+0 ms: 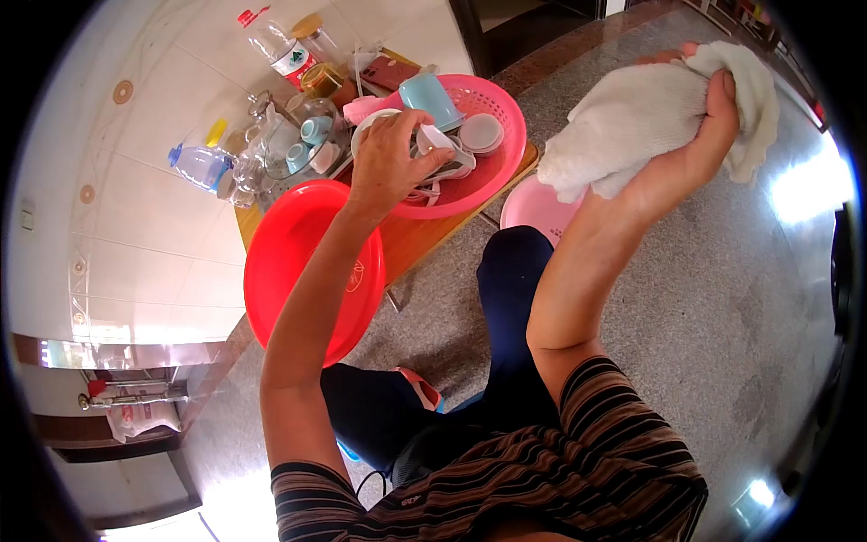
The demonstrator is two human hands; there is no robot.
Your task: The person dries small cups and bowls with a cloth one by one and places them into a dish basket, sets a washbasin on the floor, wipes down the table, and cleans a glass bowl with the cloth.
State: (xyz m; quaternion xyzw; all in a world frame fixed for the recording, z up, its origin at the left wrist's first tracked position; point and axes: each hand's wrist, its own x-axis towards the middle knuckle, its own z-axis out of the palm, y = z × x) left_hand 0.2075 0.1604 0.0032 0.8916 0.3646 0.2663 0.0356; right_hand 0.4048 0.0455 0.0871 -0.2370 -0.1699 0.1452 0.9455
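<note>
My left hand is over a pink perforated basket, its thumb and fingers closed around a small white plastic piece whose exact kind I cannot make out. Beside it in the basket are a light blue cup, round white lids and other small white pieces. A white rim shows partly behind my fingers. Held out to the right, my right hand grips a crumpled white cloth, which hides most of its fingers.
A red basin leans at the edge of the wooden table. Bottles, glass jars and small cups crowd along the tiled wall. A pink stool or basin is by my knee, on the grey floor.
</note>
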